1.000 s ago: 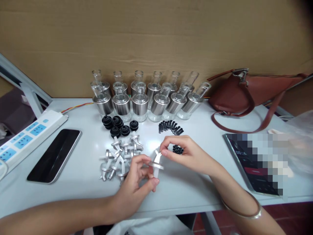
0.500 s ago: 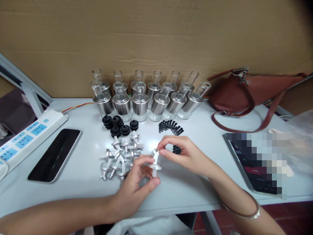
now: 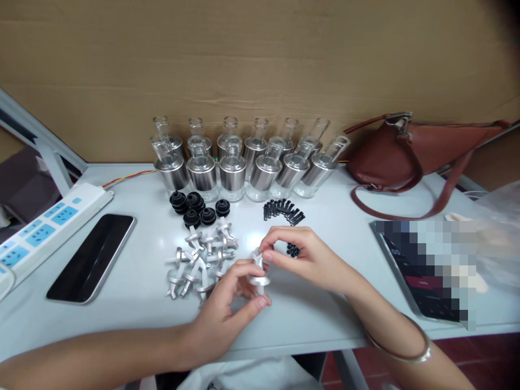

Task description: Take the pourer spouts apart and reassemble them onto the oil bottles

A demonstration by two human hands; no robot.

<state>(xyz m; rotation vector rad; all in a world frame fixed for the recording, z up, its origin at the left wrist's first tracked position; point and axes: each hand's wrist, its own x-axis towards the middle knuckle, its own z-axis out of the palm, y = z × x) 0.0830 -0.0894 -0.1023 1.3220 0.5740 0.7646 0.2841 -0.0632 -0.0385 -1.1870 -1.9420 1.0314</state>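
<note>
A silver pour spout (image 3: 260,280) with a round disc is held upright above the table's front half. My left hand (image 3: 231,300) is closed on it, the fingers behind and the thumb under the disc. At the spout's upper end, my right hand (image 3: 298,254) pinches with thumb and forefinger; whether a small part is also between those fingertips cannot be seen. Left of the hands lies a pile of similar silver spouts (image 3: 197,262). Just behind my right hand are small black round pieces (image 3: 293,249), and farther back small black flat strips (image 3: 283,208).
Glass bottles with metal sleeves (image 3: 232,172) stand in two rows at the back. Black ribbed stoppers (image 3: 192,208) sit before them. A phone (image 3: 92,258) and a power strip (image 3: 44,227) lie left. A brown bag (image 3: 382,151) and a tablet-like device (image 3: 418,276) are on the right.
Both hands have shifted very slightly to the right, with the spout tipping a little and its disc now sitting lower. The right fingertips stay at its upper end.
</note>
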